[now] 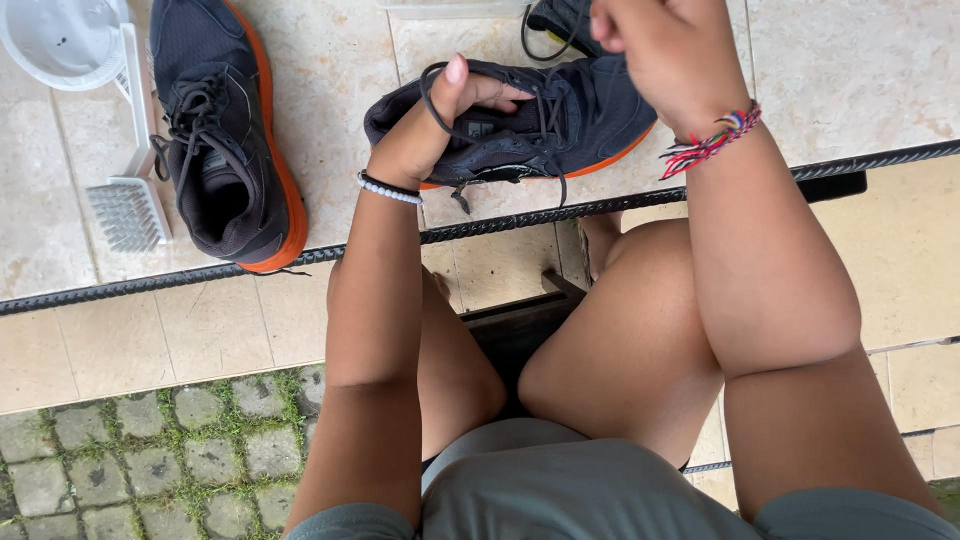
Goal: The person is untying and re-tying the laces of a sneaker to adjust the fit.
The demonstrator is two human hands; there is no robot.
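A dark navy sneaker with an orange sole (560, 125) lies on its side on the tiled floor in front of my knees. My left hand (435, 120) rests on its opening, thumb up, with a loop of the black shoelace (432, 100) hooked around it. My right hand (655, 50) is raised above the shoe's toe end, fingers closed as if pinching the lace, though the lace end there is hidden. A matching second sneaker (225, 130) lies apart on the left, laces loose.
A white scrubbing brush (130, 190) and a white basin (60, 40) sit at the far left. A black ridged strip (150, 280) marks the tile step's edge. Cobblestones with grass (150, 450) lie below left. A dark wooden stool (520, 320) is beneath me.
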